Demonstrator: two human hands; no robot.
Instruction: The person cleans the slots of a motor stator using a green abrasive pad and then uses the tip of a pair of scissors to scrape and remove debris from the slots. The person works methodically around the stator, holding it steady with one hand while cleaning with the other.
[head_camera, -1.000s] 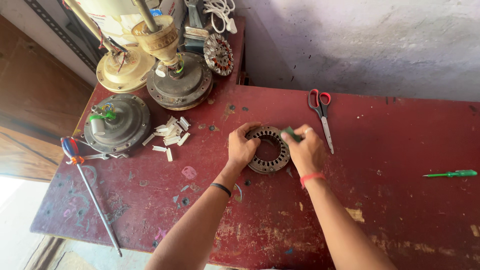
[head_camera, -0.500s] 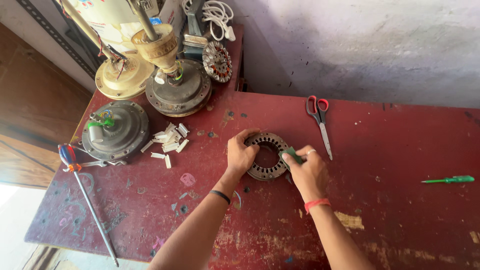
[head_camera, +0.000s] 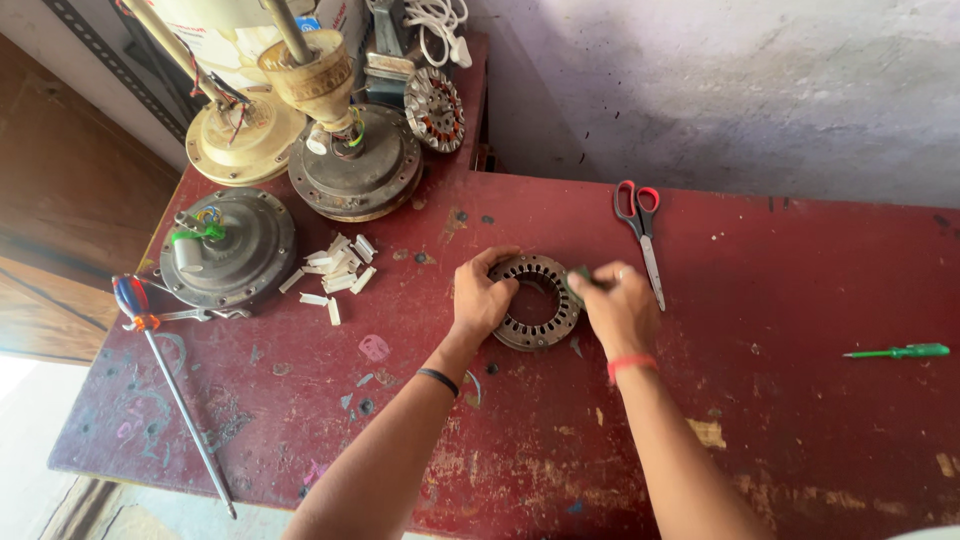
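The left hand (head_camera: 483, 296) grips the bare slotted stator ring (head_camera: 537, 302) at table centre while the right hand (head_camera: 620, 308) pinches a green strip (head_camera: 580, 278) at its two o'clock rim (slots mostly empty, judging roughly).

Red-handled scissors (head_camera: 640, 235) lay on the red table (head_camera: 800, 420) near its far edge, and a green screwdriver (head_camera: 900, 351) rested close to the right edge. Toward the far left corner stood three fan motor housings (head_camera: 352, 170), with small white strips (head_camera: 335, 270) scattered beside the grey one (head_camera: 230, 248). A long screwdriver (head_camera: 175, 395) with a red and blue handle lay along the left edge.
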